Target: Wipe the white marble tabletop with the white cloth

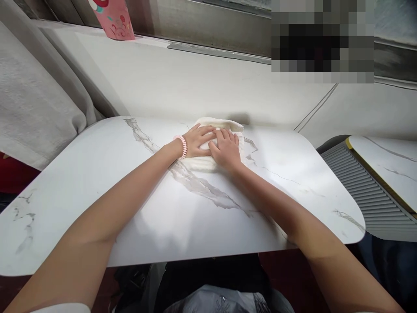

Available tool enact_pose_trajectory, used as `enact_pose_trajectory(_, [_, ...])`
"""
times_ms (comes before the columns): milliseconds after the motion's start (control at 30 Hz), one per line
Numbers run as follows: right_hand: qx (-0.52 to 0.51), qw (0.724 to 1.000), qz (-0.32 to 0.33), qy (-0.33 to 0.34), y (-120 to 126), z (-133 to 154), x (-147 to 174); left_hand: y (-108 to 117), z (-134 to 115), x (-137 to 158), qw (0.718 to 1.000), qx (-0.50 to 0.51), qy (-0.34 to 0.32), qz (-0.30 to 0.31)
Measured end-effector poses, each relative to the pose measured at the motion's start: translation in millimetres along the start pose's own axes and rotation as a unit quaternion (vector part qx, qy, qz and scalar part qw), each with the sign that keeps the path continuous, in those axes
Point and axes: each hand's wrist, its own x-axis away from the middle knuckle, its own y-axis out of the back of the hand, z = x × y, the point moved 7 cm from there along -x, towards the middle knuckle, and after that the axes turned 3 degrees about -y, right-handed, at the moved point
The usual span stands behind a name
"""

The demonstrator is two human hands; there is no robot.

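Note:
A folded cream-white towel (203, 164) lies against the far side of the white marble-patterned table (94, 174). My left hand (197, 142), with a pink coiled band (184, 148) at the wrist, rests flat on it with the fingers spread. Close beside it, my right hand (225, 148) presses flat on the towel's right part, its fingers stretched forward and slightly apart. The fingertips of both hands nearly meet near the towel's middle. Part of the towel is hidden beneath the hands.
A white wall (163, 82) runs right behind the table. On the ledge above stands a pink patterned pouch (115, 21). Grey curtain fabric (35, 87) hangs at the left. To the right is a ribbed grey cabinet (374, 191) with a marble-patterned top. A blurred patch covers the upper right.

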Motion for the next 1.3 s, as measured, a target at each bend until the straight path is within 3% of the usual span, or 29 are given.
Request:
enact_pose_trajectory(467, [-0.029, 0.999, -0.021, 0.031, -22, 17, -57, 15, 53, -4, 0.999, 0.001, 0.034, -0.011])
enact_pose_trajectory(733, [-0.017, 0.999, -0.029, 0.031, -21, 21, -59, 14, 59, -1, 0.998, -0.013, 0.057, -0.029])
enact_pose_trajectory(967, [-0.004, 0.999, 0.019, 0.041, -24, 31, -37, 18, 45, 18, 0.996, -0.038, 0.073, -0.016])
enact_pose_trajectory(1167, [0.025, 0.999, 0.023, 0.037, -20, 46, 6, 23, 12, 45, 0.997, -0.037, 0.070, 0.009])
enact_pose_trajectory(1300, [0.061, 0.995, 0.012, 0.075, -13, 58, 37, 19, -16, 70, 0.993, -0.047, 0.094, 0.055])
